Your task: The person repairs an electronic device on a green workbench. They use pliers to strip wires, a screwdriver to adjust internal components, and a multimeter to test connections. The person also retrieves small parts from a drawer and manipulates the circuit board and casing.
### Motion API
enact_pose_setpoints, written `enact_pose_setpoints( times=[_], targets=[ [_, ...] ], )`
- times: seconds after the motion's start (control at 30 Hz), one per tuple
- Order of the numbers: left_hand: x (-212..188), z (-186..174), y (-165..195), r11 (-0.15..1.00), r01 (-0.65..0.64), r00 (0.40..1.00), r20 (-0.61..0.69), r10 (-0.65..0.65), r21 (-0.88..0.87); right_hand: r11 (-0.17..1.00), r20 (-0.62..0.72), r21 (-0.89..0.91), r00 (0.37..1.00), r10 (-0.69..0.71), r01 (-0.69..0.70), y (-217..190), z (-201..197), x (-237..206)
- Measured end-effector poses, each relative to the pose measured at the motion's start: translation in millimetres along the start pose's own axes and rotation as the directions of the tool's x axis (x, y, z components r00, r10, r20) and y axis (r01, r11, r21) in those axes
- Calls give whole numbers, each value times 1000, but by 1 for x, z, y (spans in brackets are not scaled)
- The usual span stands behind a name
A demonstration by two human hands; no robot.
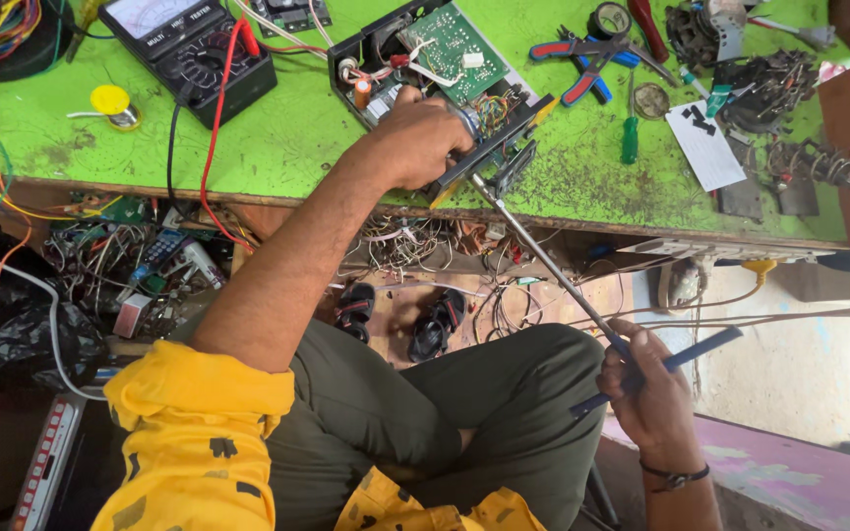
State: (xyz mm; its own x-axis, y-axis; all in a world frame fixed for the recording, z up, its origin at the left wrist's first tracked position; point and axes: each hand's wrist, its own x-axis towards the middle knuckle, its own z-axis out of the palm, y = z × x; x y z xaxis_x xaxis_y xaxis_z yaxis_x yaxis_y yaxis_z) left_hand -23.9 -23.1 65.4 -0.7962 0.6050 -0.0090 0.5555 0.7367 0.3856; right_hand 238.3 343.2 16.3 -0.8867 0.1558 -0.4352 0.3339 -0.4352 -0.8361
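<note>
An opened black electronic unit with a green circuit board and coloured wires lies on the green workbench. My left hand grips the unit's front edge. A long thin metal rod runs from the unit's front corner down to my right hand, which holds the rod's lower end together with a dark blue tool handle. My right hand sits low, off the bench, above my knee.
An analogue multimeter with red and black leads lies at the back left, by a yellow solder spool. Pliers, a green screwdriver, a white card and scrap parts lie to the right. Loose wires and sandals sit below the bench.
</note>
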Motion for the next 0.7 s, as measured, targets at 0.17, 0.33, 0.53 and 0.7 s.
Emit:
enact_pose_setpoints(
  times=[0.17,0.33,0.53,0.7],
  targets=[
    [0,1,0,1000,14,1000,0,-14,-28,933,104,-260,968,-230,250,4,-2,-4],
    [-1,-1,3,1000,5,1000,10,-5,4,999,45,5,998,-39,38,5,-5,5],
    [-3,-4,4,999,27,999,27,-26,-27,849,193,454,960,205,-272,13,3,-4],
    [-4,-4,-2,999,2,1000,11,-2,-36,768,283,562,944,172,-309,24,14,-20]
  ],
)
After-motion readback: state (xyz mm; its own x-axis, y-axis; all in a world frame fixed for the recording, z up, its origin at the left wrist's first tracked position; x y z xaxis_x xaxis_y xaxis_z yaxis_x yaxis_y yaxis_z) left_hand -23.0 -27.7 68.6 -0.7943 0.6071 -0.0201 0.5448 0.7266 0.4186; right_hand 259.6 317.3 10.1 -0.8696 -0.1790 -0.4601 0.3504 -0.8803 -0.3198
